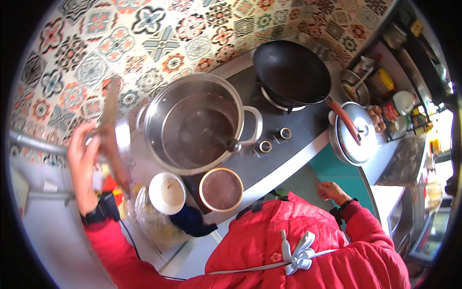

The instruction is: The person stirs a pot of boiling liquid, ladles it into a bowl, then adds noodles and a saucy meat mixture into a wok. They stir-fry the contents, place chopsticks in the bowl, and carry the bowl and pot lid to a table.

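Note:
My left hand (82, 153) grips the knob of a pot lid (115, 137), held up on edge left of a large two-handled steel pot (195, 169). Dark liquid (198, 130) steams in the pot, where a ladle (231, 144) rests with its end at the near right rim. In front of the pot stand a bowl (221, 189) full of reddish-brown liquid and a white bowl (162, 191) with a little pale residue. My right hand (330, 191) hangs beside my red jacket, fingers loosely curled, with nothing visible in it.
A black wok (292, 72) with a reddish handle sits on the back right burner. Right of it stands a lidded steel pan (355, 133), beside eggs (376, 117) and bottles. A dark blue cloth (193, 220) and plastic bags (151, 216) lie near the bowls. A metal pipe (39, 144) runs at left.

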Tool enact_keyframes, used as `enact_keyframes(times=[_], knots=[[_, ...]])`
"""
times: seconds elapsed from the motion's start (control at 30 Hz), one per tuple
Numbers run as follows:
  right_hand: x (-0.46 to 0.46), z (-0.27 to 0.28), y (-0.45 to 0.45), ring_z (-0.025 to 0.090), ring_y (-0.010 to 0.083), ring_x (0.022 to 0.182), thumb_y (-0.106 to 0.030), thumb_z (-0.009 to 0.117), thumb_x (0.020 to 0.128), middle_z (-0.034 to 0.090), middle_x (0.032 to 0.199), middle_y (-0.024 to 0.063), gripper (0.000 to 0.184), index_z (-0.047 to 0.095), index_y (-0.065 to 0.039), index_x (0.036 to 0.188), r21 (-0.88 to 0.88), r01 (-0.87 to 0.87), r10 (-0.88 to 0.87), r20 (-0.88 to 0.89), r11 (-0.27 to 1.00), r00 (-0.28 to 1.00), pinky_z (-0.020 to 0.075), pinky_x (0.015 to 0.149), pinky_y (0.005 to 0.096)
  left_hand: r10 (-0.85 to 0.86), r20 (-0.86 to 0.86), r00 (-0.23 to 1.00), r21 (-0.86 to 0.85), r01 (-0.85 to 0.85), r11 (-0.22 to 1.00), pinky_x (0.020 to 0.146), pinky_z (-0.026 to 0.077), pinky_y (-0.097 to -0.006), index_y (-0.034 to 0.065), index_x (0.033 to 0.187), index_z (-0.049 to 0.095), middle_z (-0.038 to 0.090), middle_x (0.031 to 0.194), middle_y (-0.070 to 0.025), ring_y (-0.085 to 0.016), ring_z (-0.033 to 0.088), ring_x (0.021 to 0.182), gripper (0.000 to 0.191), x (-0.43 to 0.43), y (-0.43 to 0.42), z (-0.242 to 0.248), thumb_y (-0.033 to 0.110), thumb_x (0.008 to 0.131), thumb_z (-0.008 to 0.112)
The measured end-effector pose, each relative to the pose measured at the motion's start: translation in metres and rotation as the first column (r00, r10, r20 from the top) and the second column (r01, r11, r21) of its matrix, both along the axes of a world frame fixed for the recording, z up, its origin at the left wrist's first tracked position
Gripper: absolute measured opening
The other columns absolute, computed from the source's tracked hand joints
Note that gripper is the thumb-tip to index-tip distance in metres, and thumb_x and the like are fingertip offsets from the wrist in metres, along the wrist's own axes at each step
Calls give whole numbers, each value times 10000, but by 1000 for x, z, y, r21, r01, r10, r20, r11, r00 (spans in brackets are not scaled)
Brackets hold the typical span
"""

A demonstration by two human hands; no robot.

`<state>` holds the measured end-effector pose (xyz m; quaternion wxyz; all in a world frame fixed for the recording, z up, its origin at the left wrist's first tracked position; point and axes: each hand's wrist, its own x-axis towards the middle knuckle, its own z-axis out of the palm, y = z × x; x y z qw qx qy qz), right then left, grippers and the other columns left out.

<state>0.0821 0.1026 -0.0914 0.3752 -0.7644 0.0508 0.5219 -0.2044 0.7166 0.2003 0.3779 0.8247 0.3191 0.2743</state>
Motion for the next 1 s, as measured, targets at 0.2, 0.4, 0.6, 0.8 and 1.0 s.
enact_keyframes(times=[0.2, 0.4, 0.6, 0.8, 1.0], knots=[[-7, -28, -53, 634, 163, 685, -242, 528, 942, 658, 860, 89, 280, 586, -45, 1131, 44, 75, -78, 59, 996, 995, 504, 567, 277, -326, -360, 874, 170, 404, 899, 692, 466, -294, 68, 978, 614, 615, 852, -67, -163, 599, 811, 260, 106, -59, 7, 76, 734, 701], [-44, -70, -154, 638, 198, 618, -232, 544, 935, 656, 817, 106, 252, 590, -50, 1103, -11, 311, -311, -6, 950, 950, 511, 526, 310, -311, -497, 810, 265, 483, 834, 687, 467, -317, 71, 955, 609, 617, 838, -87, -199, 594, 775, 266, 144, -62, -23, 105, 711, 711], [-95, -109, -211, 606, 201, 548, -220, 566, 927, 617, 707, 94, 225, 575, -1, 978, -63, 418, -421, -40, 906, 906, 486, 456, 325, -436, -352, 829, 110, 499, 860, 859, 445, -273, 11, 1019, 562, 592, 1003, -40, -139, 555, 969, 262, 149, -33, -56, -7, 773, 649], [-99, -95, -203, 590, 161, 559, -218, 550, 944, 616, 702, 73, 223, 604, -13, 1009, 79, 446, -446, -18, 891, 895, 474, 488, 302, -217, -510, 833, -18, 242, 970, 869, 448, -279, 22, 1051, 563, 581, 1029, -45, -142, 556, 973, 308, 149, -32, -49, -26, 759, 650], [-78, -118, -222, 542, 145, 511, -160, 551, 944, 543, 634, 37, 121, 575, -42, 950, 279, 536, -507, -173, 797, 844, 426, 434, 280, -373, -382, 846, 96, 437, 894, 932, 416, -297, 20, 1078, 579, 593, 1079, -29, -148, 521, 1072, 312, 142, -29, -48, 107, 804, 700]])
